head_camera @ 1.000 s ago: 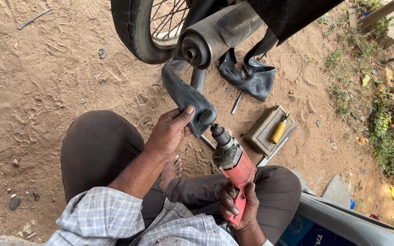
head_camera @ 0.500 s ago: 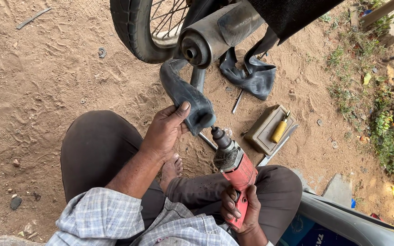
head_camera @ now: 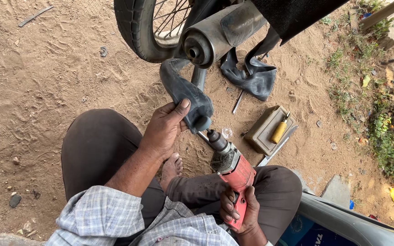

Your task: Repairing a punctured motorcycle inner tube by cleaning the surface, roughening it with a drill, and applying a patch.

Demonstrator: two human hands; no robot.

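My left hand (head_camera: 164,129) grips a fold of a dark rubber inner tube (head_camera: 185,91), thumb on top. The tube loops up toward a motorcycle rear wheel (head_camera: 138,27) and round behind its grey exhaust pipe (head_camera: 210,38). My right hand (head_camera: 240,210) holds a red power drill (head_camera: 233,171) by its handle. The drill's small round tip (head_camera: 203,123) touches the folded end of the tube beside my left fingers. I sit on sandy ground with my knees apart and a bare foot (head_camera: 172,168) between them.
A greenish metal box (head_camera: 266,130) with a yellow-handled screwdriver (head_camera: 280,130) on it lies right of the drill. A thin metal tool (head_camera: 239,101) lies on the sand. Weeds (head_camera: 384,123) grow at the right. A grey and blue object (head_camera: 343,218) sits at bottom right.
The drill has risen slightly and its tip has closed onto the tube's folded end. My left hand has shifted its grip a little on the tube.
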